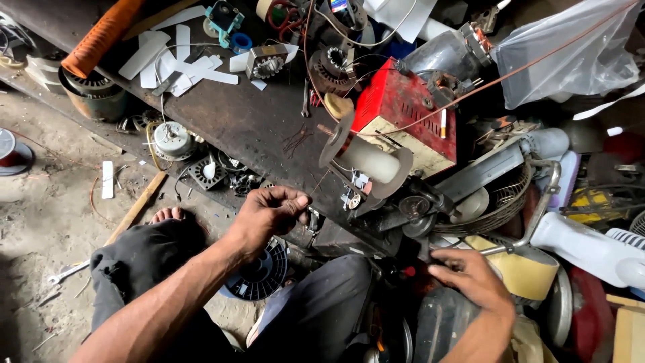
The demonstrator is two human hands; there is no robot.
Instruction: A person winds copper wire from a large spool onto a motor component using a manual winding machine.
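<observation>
- The left hand (pixel 269 212) is pinched shut on a thin wire (pixel 321 181), which runs up and right to the spool (pixel 366 160) of a small winder at the near edge of the bench.
- The right hand (pixel 470 279) is curled around the crank handle (pixel 463 252), low on the right of the winder; its fingers are closed on it.
- The step in hand looks like coil winding: one hand guides and tensions the wire, the other turns.
- The spool shows bare and pale, so I judge the winding is at or near its start.
- The next move calls for steady tension from the left hand and an even turn from the right, so the turns lie side by side and the fine wire does not snap.
- The bench (pixel 248 121) is a dark, worn plank, strewn with white strips (pixel 178 64), stator cores and loose leads; a red box (pixel 403 111) stands just behind the spool.
- The floor (pixel 47 202) on the left is dusty and littered with motor parts; a wrench (pixel 64 272) lies near the person's knee.
- To the right, fan parts and a plastic bag (pixel 571 54) crowd the corner.
</observation>
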